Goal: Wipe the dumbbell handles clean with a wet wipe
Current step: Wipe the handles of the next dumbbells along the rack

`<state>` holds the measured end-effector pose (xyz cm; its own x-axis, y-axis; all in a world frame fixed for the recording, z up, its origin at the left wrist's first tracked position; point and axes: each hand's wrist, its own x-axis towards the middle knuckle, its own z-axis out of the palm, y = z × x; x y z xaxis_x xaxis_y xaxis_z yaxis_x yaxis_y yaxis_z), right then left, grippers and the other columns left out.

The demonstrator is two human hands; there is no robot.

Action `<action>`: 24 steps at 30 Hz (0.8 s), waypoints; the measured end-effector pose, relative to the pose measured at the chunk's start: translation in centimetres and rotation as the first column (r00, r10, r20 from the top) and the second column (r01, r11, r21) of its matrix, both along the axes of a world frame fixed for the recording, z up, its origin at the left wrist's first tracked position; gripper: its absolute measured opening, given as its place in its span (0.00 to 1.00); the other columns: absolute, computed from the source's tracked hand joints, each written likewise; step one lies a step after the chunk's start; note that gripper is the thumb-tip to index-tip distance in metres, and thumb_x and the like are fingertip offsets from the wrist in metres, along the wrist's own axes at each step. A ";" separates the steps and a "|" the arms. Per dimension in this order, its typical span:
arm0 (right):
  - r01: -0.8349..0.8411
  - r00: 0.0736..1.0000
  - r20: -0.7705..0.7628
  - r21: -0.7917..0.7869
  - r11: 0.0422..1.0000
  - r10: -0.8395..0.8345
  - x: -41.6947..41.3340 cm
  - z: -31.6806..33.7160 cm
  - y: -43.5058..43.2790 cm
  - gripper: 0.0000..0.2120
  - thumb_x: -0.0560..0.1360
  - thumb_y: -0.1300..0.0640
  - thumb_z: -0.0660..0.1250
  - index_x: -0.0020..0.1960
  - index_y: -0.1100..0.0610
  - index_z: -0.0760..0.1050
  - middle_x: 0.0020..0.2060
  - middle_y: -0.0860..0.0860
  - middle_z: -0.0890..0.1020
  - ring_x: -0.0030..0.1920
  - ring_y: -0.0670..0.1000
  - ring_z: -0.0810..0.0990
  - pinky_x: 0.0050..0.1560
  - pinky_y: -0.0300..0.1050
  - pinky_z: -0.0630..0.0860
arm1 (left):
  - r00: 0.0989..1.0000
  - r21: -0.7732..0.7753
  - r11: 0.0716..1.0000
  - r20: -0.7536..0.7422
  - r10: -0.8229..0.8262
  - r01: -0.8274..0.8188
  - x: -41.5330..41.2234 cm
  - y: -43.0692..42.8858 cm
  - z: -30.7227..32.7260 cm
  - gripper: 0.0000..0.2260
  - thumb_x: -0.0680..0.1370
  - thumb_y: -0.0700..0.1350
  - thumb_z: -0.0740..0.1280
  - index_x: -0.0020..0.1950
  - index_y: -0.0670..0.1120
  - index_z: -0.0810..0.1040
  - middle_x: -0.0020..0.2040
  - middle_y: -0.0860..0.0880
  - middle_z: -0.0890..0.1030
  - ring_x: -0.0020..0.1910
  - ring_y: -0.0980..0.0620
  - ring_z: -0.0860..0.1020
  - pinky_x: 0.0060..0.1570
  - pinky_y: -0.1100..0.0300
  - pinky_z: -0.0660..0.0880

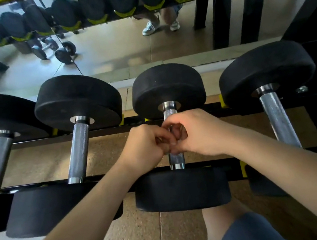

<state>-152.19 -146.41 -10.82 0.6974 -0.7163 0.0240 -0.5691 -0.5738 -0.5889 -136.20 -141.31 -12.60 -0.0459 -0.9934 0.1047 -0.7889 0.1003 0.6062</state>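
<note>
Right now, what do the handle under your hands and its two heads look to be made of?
Handle: metal, probably chromed steel. It is bright silver with glints, and the grip has a fine knurled texture. Heads: matte black, likely a rubber or urethane coating, dull with faint scuffs and no shine. What lies beneath the coating cannot be told.

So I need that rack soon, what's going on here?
A person crouches at the rack, both hands on the handle of one racked dumbbell. The right hand curls round the handle; the left hand, also curled, meets it there. No wipe shows between them. The neighbouring handles lie untouched.
</note>
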 end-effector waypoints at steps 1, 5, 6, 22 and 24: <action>-0.010 1.000 -0.003 -0.040 0.999 0.010 0.2 0.1 -0.2 0.20 0.68 0.53 0.77 0.58 0.49 0.77 0.39 0.44 0.78 0.39 0.43 0.75 0.39 0.39 0.73 | 0.999 -0.022 0.999 -0.010 0.037 -0.037 0.0 -0.2 0.2 0.07 0.67 0.38 0.77 0.39 0.49 0.85 0.33 0.64 0.77 0.36 0.69 0.76 0.41 0.77 0.69; -0.088 0.996 -0.011 -0.129 0.988 0.087 1.2 0.3 -0.2 0.13 0.71 0.53 0.73 0.55 0.51 0.77 0.40 0.43 0.76 0.41 0.45 0.75 0.39 0.40 0.73 | 0.987 -0.002 0.994 -0.120 0.105 -0.106 0.3 -0.2 0.8 0.11 0.67 0.36 0.77 0.34 0.51 0.81 0.33 0.58 0.81 0.36 0.64 0.79 0.44 0.70 0.76; -0.122 0.992 -0.064 -0.172 0.978 0.113 1.3 0.3 -0.4 0.09 0.73 0.54 0.72 0.53 0.51 0.78 0.40 0.44 0.76 0.42 0.46 0.76 0.39 0.41 0.73 | 0.975 0.027 0.994 -0.193 0.112 -0.109 0.5 0.4 1.0 0.13 0.68 0.34 0.76 0.35 0.52 0.80 0.35 0.55 0.83 0.37 0.62 0.81 0.46 0.65 0.78; -0.164 0.986 -0.037 -0.266 0.950 0.160 0.0 -0.4 -0.8 0.07 0.72 0.63 0.72 0.47 0.54 0.84 0.42 0.45 0.83 0.43 0.40 0.79 0.47 0.32 0.72 | 0.997 -0.210 0.975 -0.019 0.076 -0.078 0.0 8.1 1.2 0.17 0.70 0.68 0.60 0.37 0.55 0.73 0.32 0.57 0.70 0.36 0.54 0.72 0.29 0.63 0.67; -0.129 0.992 -0.035 -0.278 0.952 0.124 -0.3 -0.5 -0.9 0.07 0.72 0.63 0.71 0.47 0.54 0.84 0.41 0.44 0.82 0.41 0.39 0.77 0.45 0.32 0.71 | 0.992 -0.252 0.960 -0.059 0.113 -0.125 -0.1 8.6 0.7 0.18 0.68 0.69 0.62 0.38 0.55 0.70 0.32 0.57 0.70 0.36 0.54 0.71 0.28 0.63 0.67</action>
